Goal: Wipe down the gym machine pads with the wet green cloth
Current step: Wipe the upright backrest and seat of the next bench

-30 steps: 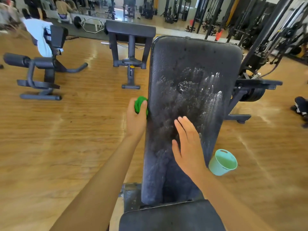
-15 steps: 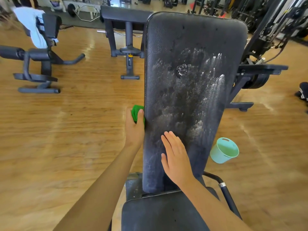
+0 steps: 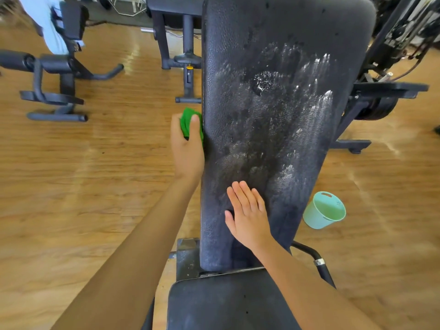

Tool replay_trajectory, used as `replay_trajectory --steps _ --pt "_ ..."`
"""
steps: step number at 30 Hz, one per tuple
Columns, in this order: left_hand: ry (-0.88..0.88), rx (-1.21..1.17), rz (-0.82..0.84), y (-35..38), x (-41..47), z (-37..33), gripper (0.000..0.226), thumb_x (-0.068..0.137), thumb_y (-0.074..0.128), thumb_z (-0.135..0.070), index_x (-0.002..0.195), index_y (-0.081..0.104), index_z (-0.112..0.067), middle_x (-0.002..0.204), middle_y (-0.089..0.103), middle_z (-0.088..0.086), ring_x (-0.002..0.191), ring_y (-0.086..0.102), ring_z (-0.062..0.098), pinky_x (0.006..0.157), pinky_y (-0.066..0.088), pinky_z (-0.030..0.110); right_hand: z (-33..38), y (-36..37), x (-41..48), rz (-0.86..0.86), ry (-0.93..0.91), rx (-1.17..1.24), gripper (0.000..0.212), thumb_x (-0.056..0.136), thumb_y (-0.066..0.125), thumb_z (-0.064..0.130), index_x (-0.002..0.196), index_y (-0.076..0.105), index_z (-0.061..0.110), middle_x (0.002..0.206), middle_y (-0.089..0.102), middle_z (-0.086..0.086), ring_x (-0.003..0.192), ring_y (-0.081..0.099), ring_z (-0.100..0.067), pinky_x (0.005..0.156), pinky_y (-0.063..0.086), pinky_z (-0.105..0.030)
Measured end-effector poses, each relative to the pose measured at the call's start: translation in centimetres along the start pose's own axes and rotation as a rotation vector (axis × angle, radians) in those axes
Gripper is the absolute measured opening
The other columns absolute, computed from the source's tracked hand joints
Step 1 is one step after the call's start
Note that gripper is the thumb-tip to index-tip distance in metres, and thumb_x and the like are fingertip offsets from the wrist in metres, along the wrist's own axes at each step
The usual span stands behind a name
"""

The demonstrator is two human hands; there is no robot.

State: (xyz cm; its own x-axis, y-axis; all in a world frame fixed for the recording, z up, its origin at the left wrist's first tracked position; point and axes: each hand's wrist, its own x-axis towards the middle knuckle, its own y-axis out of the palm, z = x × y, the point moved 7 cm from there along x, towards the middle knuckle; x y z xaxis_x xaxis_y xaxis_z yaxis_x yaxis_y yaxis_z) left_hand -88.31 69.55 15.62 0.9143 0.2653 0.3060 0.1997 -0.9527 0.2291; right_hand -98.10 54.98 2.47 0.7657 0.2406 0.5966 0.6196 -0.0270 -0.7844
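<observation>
1. The step in hand looks like wiping the side edge of the long back pad (image 3: 269,129); the left hand (image 3: 187,148) is closed around the bunched green cloth (image 3: 188,121), thumb over it, and presses it against the pad's left edge, so the cloth sits between palm and pad side.
2. Right of that hand, the pad face shows white soapy streaks, thickest up and to the right of the right hand (image 3: 247,215); that hand lies flat on the lower pad, fingers together, holding nothing, seemingly bracing it.
3. Further right, beyond the right hand, a teal bucket (image 3: 325,210) stands on the wooden floor (image 3: 95,186), apart from the pad.
4. The next move, as I judge it, calls for bringing the cloth round onto the streaked face with firm, overlapping strokes.
5. Against the earlier frames, the left hand and cloth sit at a similar spot on the edge; the right hand lies lower on the pad; the view has tipped down and closer.
</observation>
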Motion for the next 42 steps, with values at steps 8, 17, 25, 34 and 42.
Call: replay_trajectory --steps 8,17,25,34,42 --pt "-0.158 0.067 -0.015 -2.6 -5.3 6.8 0.026 0.1 0.048 -0.021 0.076 0.041 -0.022 0.067 0.04 -0.016 0.064 0.035 0.005 0.064 0.034 0.027 0.0 0.4 0.0 -0.133 -0.031 -0.048 0.056 0.091 0.043 0.035 0.141 0.037 0.01 0.146 0.035 -0.007 0.15 0.005 -0.016 0.122 0.005 -0.036" --pt "-0.25 0.056 0.011 -4.0 -6.9 9.3 0.027 0.1 0.048 -0.021 0.074 0.042 -0.019 0.066 0.041 -0.009 0.063 0.036 0.007 0.062 0.033 0.03 0.0 0.6 -0.1 -0.17 -0.027 -0.099 0.066 0.086 0.046 0.037 0.145 0.03 0.012 0.146 0.033 -0.005 0.15 -0.002 -0.014 0.122 0.002 -0.035" --pt "0.073 0.028 -0.018 -0.9 -1.1 2.5 0.027 0.099 0.048 -0.017 0.074 0.04 -0.023 0.066 0.039 -0.015 0.064 0.035 0.003 0.063 0.033 0.023 0.2 0.7 0.1 -0.214 -0.031 -0.131 0.061 0.081 0.046 0.036 0.136 0.04 0.011 0.143 0.035 -0.005 0.14 0.018 -0.018 0.122 0.002 -0.034" --pt "-0.142 0.127 -0.066 -5.2 -9.7 12.0 0.024 0.099 0.05 -0.02 0.076 0.044 -0.019 0.067 0.045 -0.014 0.065 0.04 0.004 0.066 0.036 0.027 0.2 0.6 -0.3 -0.291 -0.059 -0.03 0.069 0.089 0.045 0.032 0.15 0.019 0.012 0.156 0.017 -0.004 0.15 0.004 -0.016 0.122 0.006 -0.037" --pt "-0.227 0.159 -0.099 -6.6 -12.9 15.1 0.019 0.099 0.05 -0.019 0.082 0.051 -0.01 0.073 0.052 0.006 0.069 0.046 0.004 0.071 0.042 0.035 0.3 0.7 -0.5 -0.311 -0.095 -0.012 0.061 0.097 0.034 0.032 0.152 0.017 0.01 0.154 0.025 -0.008 0.147 0.014 -0.021 0.122 0.007 -0.038"
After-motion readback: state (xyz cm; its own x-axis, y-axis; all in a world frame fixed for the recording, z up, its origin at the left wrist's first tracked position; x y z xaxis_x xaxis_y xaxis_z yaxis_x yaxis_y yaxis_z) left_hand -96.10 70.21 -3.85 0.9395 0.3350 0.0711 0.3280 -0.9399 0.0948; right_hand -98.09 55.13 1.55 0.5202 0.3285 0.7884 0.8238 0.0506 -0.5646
